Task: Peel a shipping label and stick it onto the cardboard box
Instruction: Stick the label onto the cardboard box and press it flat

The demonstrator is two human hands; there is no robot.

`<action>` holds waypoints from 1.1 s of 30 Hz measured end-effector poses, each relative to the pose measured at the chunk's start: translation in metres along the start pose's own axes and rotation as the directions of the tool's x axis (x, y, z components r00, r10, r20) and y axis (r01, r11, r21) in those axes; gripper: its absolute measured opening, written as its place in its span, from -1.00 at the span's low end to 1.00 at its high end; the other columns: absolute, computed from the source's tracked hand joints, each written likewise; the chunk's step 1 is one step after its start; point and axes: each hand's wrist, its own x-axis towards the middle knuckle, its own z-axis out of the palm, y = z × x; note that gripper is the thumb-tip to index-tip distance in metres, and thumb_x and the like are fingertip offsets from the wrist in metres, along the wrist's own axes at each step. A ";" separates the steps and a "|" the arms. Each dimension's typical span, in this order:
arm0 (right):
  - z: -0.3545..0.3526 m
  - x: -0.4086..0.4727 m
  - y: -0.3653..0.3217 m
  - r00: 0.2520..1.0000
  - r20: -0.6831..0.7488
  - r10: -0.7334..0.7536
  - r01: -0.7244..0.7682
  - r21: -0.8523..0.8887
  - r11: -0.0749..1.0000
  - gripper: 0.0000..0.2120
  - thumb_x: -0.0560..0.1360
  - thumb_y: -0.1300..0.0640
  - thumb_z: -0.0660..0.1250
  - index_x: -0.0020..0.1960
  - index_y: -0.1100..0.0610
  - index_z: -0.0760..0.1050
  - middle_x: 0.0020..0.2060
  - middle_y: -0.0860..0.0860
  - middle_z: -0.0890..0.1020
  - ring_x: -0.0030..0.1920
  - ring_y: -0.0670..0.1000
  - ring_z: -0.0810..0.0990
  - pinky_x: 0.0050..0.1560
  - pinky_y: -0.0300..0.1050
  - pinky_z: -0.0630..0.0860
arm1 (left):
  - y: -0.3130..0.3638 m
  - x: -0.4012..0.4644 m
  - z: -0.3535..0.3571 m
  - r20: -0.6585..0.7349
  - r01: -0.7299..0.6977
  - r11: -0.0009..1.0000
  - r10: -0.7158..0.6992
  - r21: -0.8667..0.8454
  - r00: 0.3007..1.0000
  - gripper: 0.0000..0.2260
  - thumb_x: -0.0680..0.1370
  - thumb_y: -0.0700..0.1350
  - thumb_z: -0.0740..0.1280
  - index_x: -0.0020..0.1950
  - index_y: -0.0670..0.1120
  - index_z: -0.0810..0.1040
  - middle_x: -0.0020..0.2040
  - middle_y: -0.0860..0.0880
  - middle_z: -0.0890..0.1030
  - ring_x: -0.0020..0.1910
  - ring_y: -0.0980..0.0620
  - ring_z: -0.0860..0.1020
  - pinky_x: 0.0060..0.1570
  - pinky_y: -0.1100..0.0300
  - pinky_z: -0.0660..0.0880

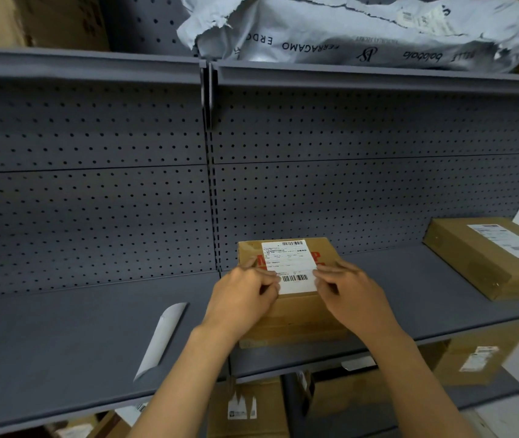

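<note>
A brown cardboard box [296,311] with red print stands on the grey shelf [78,336], near its front edge. A white shipping label [290,263] with two barcodes lies flat on the box's top. My left hand [242,298] rests on the label's lower left edge, fingers curled and fingertips pressing down. My right hand [350,295] is on the label's lower right edge, fingers extended onto the paper. Neither hand grips anything. The label's near corners are partly hidden by my fingers.
A curled white backing sheet [160,336] lies on the shelf to the left. A second labelled cardboard box [489,254] sits at the right. Grey plastic mailer bags [362,30] fill the shelf above. More boxes [245,409] stand on the shelf below. Perforated panel behind.
</note>
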 end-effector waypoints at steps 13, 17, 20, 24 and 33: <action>0.026 0.009 -0.046 0.996 -0.084 0.021 -0.016 0.067 0.998 -0.59 0.57 -0.09 0.26 0.38 0.00 0.50 0.34 -0.08 0.57 0.49 0.01 0.30 0.27 0.00 0.47 | 0.021 0.003 0.025 -0.234 0.118 0.989 -0.135 -0.086 0.963 -0.51 0.61 -0.03 0.33 0.54 -0.04 0.38 0.50 -0.05 0.44 0.63 -0.11 0.19 0.49 -0.07 0.34; 0.027 0.007 -0.034 0.990 -0.102 0.098 -0.094 0.041 0.995 -0.46 0.52 -0.22 0.24 0.41 0.01 0.46 0.36 -0.05 0.53 0.51 0.10 0.24 0.37 0.09 0.40 | 0.014 -0.002 0.026 -0.158 0.236 0.972 -0.232 0.010 0.960 -0.43 0.63 0.19 0.22 0.60 0.05 0.21 0.60 -0.02 0.29 0.68 -0.15 -0.05 0.58 -0.26 -0.05; 0.020 0.004 -0.022 0.983 -0.106 0.152 -0.148 0.039 0.988 -0.45 0.53 -0.24 0.24 0.44 -0.02 0.43 0.39 -0.03 0.51 0.55 0.13 0.16 0.41 0.19 0.36 | 0.011 -0.005 0.022 -0.150 0.236 0.971 -0.229 0.030 0.962 -0.44 0.63 0.20 0.18 0.60 0.10 0.17 0.62 0.03 0.25 0.68 -0.15 -0.09 0.53 -0.39 -0.10; 0.010 0.002 -0.008 0.979 -0.083 0.185 -0.178 0.092 0.980 -0.49 0.53 -0.23 0.25 0.42 -0.08 0.42 0.40 -0.04 0.50 0.54 0.12 0.16 0.41 0.21 0.35 | 0.004 -0.009 0.014 -0.161 0.254 0.967 -0.247 0.024 0.955 -0.45 0.61 0.24 0.22 0.57 0.15 0.23 0.61 0.05 0.27 0.68 -0.13 -0.08 0.53 -0.42 -0.06; 0.008 -0.003 0.005 0.974 -0.007 0.228 -0.220 0.235 0.947 -0.33 0.52 -0.31 0.22 0.53 -0.05 0.24 0.46 -0.01 0.40 0.47 0.04 0.31 0.31 0.11 0.42 | 0.002 -0.018 0.020 -0.209 0.282 0.952 -0.301 -0.115 0.930 -0.30 0.57 0.28 0.26 0.64 0.10 0.10 0.63 0.01 0.25 0.67 -0.14 -0.13 0.57 -0.33 -0.04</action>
